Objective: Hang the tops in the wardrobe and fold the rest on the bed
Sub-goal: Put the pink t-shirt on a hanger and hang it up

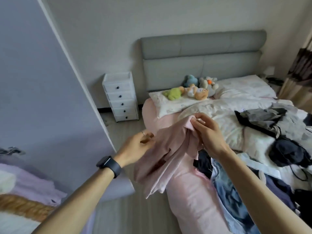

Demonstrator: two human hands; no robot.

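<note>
right hand (208, 135) pinches the pink top (162, 154) at its upper edge; left hand (135, 147), fingers loosely apart, touches it

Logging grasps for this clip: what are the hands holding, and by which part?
The right hand pinches the pink garment by its upper edge. The left hand is at its side edge; blur hides any grip.

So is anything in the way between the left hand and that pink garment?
Nothing visible. The left hand is right beside the edge of the pink garment, and the right hand pinches its top.
</note>
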